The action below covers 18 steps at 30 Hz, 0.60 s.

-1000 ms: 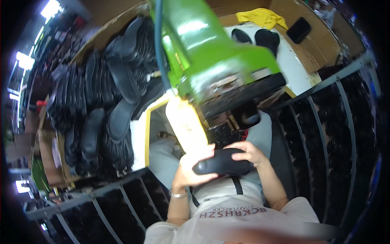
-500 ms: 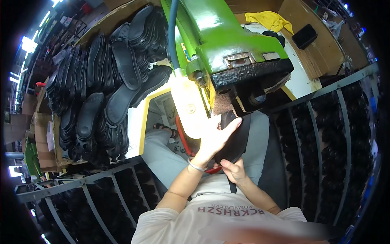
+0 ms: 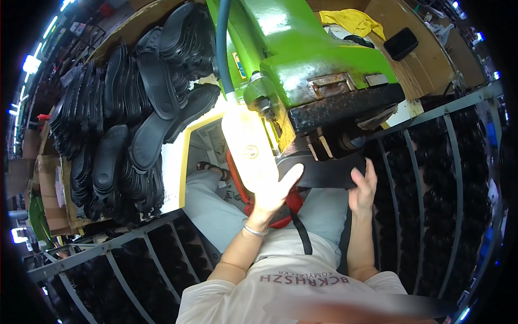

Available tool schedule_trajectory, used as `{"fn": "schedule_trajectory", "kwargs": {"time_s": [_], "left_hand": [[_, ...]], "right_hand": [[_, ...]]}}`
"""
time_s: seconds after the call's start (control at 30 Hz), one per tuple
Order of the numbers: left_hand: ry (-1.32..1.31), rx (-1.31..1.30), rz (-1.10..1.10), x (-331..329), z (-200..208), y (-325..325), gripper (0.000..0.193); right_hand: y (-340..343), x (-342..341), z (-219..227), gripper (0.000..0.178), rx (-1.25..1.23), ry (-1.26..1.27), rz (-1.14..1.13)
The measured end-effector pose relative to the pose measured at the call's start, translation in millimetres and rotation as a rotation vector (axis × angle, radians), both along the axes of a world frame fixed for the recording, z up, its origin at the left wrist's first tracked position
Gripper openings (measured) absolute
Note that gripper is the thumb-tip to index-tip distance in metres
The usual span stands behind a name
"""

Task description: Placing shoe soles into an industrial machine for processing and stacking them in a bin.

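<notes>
A black shoe sole [image 3: 332, 174] lies crosswise under the black head of a green sewing-type machine [image 3: 324, 70], with its upper edge hidden by the machine. My left hand [image 3: 271, 193] grips the left end, thumb along the near side; lamp glare washes out its fingers, which are partly hidden. At the right end, my right hand [image 3: 363, 189] holds the sole between thumb and fingers. A bright lamp [image 3: 249, 146] glows beside my left hand.
Stacks of black soles [image 3: 156, 86] fill the left side. Slatted metal racks with dark items, a left rack [image 3: 116, 245] and a right rack [image 3: 448, 129], flank me. A yellow cloth [image 3: 350, 22] and a black phone-like object [image 3: 401, 43] lie behind the machine.
The sole has turned from pointing toward me to lying crosswise under the machine head. My right hand has moved right and away from me, to its right end.
</notes>
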<state>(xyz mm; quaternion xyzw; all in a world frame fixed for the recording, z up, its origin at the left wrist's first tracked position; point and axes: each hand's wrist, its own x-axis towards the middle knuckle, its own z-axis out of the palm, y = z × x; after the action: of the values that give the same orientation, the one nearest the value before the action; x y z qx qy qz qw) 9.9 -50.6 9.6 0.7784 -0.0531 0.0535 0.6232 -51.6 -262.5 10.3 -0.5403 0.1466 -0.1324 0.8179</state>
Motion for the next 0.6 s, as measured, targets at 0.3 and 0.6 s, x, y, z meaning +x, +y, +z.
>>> {"fn": "schedule_trajectory", "kwargs": {"time_s": [0.3, 0.6], "left_hand": [[0.208, -0.497, 0.017, -21, 8, 64, 0.028], [0.318, -0.222, -0.37, -25, -6, 63, 0.027]], "right_hand": [[42, 50, 18, 0.032, 0.059, -0.047, 0.17], [76, 74, 38, 0.045, -0.194, -0.075, 0.448]]}}
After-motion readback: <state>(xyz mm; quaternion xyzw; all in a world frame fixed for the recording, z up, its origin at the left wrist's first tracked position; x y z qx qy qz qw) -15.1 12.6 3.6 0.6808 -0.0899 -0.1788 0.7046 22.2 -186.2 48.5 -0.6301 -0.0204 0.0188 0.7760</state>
